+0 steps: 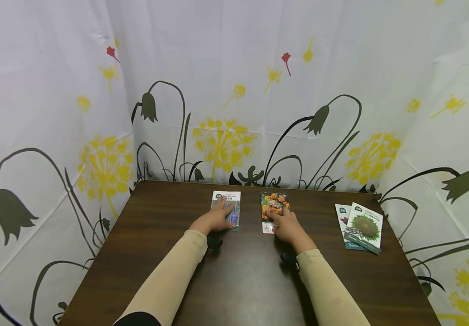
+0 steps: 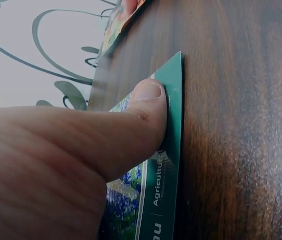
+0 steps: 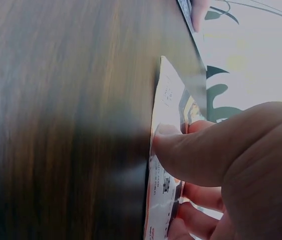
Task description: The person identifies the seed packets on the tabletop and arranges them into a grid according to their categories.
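Two printed seed packets lie side by side on the brown table near its far edge. My left hand [image 1: 216, 218] rests on the packet with blue-purple flowers [image 1: 234, 212]; in the left wrist view its thumb [image 2: 148, 107] presses flat on the green lower band. Over the orange marigold packet [image 1: 274, 199] lies my right hand [image 1: 289, 227]. The right wrist view shows that thumb [image 3: 181, 150] on the packet's white lower part [image 3: 167, 95], while the other fingers [image 3: 198, 217] touch its printed face, slightly bent.
On the right side of the table [image 1: 242, 285], a packet with a green, brown-centred flower head [image 1: 365, 226] overlaps another white-and-teal packet [image 1: 342, 213]. A white curtain [image 1: 218, 54] with printed flowers hangs behind the table and along its sides.
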### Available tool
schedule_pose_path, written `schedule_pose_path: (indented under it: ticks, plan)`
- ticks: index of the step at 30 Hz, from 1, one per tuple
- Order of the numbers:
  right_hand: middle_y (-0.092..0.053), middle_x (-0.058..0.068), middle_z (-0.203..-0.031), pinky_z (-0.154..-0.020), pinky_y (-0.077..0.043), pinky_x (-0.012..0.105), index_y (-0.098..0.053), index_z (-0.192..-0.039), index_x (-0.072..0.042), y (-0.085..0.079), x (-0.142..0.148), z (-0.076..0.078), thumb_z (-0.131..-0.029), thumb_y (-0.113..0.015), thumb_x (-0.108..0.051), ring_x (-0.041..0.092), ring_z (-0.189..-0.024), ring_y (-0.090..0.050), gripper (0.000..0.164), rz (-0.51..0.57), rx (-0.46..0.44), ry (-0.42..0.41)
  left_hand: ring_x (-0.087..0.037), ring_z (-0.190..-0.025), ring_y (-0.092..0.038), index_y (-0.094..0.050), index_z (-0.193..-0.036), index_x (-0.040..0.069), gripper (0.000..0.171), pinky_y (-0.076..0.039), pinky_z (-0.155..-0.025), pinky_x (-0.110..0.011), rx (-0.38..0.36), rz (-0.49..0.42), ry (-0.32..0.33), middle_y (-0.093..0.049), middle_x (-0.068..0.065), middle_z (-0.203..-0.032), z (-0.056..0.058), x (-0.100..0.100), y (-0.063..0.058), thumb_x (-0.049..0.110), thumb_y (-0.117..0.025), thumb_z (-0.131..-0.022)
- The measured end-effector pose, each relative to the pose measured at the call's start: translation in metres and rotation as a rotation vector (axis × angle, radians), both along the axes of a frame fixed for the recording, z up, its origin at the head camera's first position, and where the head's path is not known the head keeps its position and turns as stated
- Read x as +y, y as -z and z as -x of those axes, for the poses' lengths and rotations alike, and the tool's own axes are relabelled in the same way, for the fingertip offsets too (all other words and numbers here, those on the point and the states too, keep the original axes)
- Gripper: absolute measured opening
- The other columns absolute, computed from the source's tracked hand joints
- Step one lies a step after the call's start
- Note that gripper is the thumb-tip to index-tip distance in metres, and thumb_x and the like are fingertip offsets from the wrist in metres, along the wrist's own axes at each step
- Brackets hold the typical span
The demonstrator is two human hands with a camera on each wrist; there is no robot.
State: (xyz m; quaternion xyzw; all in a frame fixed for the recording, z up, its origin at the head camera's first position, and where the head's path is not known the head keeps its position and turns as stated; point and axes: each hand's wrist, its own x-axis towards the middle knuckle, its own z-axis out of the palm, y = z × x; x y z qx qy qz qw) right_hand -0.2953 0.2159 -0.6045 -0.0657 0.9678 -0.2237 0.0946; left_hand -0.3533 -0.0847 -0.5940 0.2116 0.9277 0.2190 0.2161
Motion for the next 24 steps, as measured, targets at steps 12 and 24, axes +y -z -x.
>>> schedule_pose_path:
  ticks: [12, 24]
  plan:
    - [-0.044, 0.024, -0.156, -0.107, -0.049, 0.060, -0.053, -0.163, -0.035, 0.002, -0.014, 0.000, -0.105, -0.071, -0.016, 0.041, -0.134, -0.043, 0.064, 0.013, -0.008, 0.022, -0.044, -0.171, 0.004, -0.023, -0.175, 0.008, 0.093, -0.011, -0.139, -0.059, 0.042, 0.008, 0.004, 0.005, -0.029, -0.181, -0.001, -0.001, 0.006, 0.040, -0.075, -0.105]
    - [-0.045, 0.024, -0.156, -0.105, -0.049, 0.059, -0.055, -0.162, -0.034, 0.004, -0.018, -0.001, -0.105, -0.069, -0.016, 0.040, -0.128, -0.044, 0.062, 0.011, 0.007, 0.026, -0.042, -0.171, 0.010, -0.021, -0.176, 0.013, 0.099, -0.010, -0.137, -0.065, 0.015, -0.030, -0.014, 0.011, -0.025, -0.182, 0.011, -0.002, 0.026, 0.045, -0.078, -0.102]
